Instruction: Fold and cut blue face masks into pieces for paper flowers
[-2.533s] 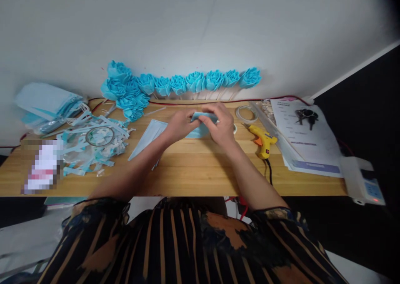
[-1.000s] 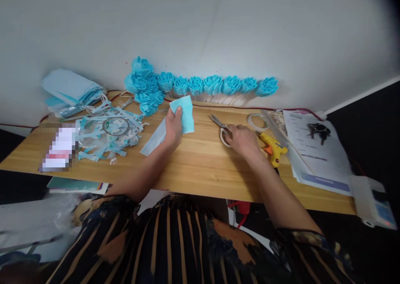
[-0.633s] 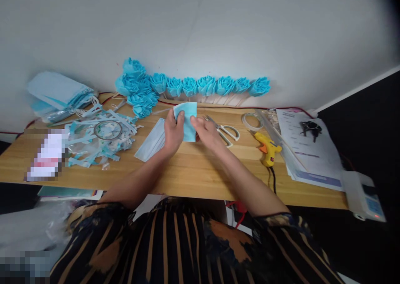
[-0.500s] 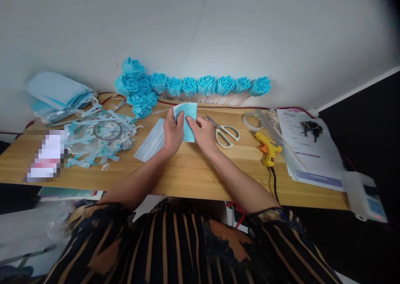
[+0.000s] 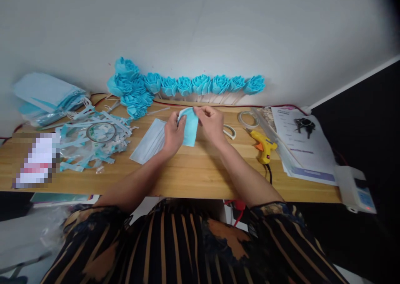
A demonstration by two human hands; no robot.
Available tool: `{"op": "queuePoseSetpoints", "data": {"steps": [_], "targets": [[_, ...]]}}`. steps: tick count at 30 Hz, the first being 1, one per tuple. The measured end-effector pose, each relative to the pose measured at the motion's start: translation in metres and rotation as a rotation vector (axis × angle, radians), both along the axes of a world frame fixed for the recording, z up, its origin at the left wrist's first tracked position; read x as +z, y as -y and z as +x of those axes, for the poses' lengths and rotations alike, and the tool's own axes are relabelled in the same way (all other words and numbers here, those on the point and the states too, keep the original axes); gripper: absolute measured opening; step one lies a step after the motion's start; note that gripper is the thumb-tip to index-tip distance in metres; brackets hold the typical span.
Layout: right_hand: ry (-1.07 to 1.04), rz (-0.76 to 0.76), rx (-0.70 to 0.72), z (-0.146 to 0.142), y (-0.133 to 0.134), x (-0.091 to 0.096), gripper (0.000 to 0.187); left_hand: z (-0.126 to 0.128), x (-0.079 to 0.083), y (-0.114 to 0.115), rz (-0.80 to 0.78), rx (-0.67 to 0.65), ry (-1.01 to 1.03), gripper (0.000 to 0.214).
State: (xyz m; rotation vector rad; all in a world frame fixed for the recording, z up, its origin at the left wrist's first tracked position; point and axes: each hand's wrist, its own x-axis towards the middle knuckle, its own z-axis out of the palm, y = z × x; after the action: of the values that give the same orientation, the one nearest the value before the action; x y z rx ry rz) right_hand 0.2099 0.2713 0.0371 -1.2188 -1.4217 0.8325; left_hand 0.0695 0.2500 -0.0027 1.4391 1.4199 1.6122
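Observation:
My left hand (image 5: 175, 133) grips the left side of a folded piece of light blue mask fabric (image 5: 190, 128), its thumb pressed on the front. At the fabric's top right corner, my right hand (image 5: 211, 123) pinches the edge between thumb and fingers. The fabric is held upright above the wooden table (image 5: 200, 175). A flat pleated face mask (image 5: 148, 141) lies on the table just left of my left hand. Behind my right hand, one white handle of the scissors (image 5: 230, 131) shows; the rest is hidden.
Several blue fabric flowers (image 5: 201, 84) on sticks lean along the wall. Cut strips (image 5: 81, 161), a tape roll (image 5: 101, 132) and bagged masks (image 5: 50, 94) lie left. A yellow glue gun (image 5: 265, 145), another tape roll (image 5: 248, 119), papers (image 5: 308, 155) and keys (image 5: 304, 125) are right.
My right hand has moved from the fabric's right side up to its top right corner, now covering most of the scissors. The whole view has shifted slightly.

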Motion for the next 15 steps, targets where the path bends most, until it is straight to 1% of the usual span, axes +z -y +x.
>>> {"op": "queuePoseSetpoints", "data": {"steps": [2, 3, 5, 7, 8, 10, 12, 13, 15], "targets": [[0.042, -0.001, -0.104, 0.020, -0.001, 0.004, 0.037, -0.003, -0.002, -0.003, -0.003, 0.026, 0.021, 0.025], [0.130, -0.007, -0.141, 0.032, 0.000, 0.005, 0.034, -0.004, -0.003, -0.006, -0.008, 0.045, 0.050, 0.026], [0.448, 0.020, -0.144, 0.059, 0.009, 0.005, 0.027, -0.007, -0.006, -0.012, -0.034, 0.065, 0.146, 0.025], [0.851, 0.016, -0.090, 0.080, 0.023, 0.003, 0.023, -0.009, -0.010, -0.017, -0.085, 0.057, 0.269, 0.023], [1.007, -0.010, -0.072, 0.086, 0.030, 0.001, 0.025, -0.010, -0.012, -0.020, -0.113, 0.050, 0.329, 0.022], [1.216, -0.067, -0.048, 0.090, 0.042, -0.005, 0.030, -0.010, -0.014, -0.023, -0.160, 0.038, 0.429, 0.023], [1.305, -0.091, -0.029, 0.087, 0.048, -0.010, 0.033, -0.011, -0.015, -0.025, -0.186, 0.033, 0.498, 0.023], [1.308, -0.096, -0.020, 0.084, 0.049, -0.012, 0.033, -0.012, -0.016, -0.026, -0.193, 0.038, 0.519, 0.023], [1.215, -0.122, -0.011, 0.078, 0.047, -0.013, 0.036, -0.014, -0.015, -0.028, -0.190, 0.047, 0.530, 0.025]]}}
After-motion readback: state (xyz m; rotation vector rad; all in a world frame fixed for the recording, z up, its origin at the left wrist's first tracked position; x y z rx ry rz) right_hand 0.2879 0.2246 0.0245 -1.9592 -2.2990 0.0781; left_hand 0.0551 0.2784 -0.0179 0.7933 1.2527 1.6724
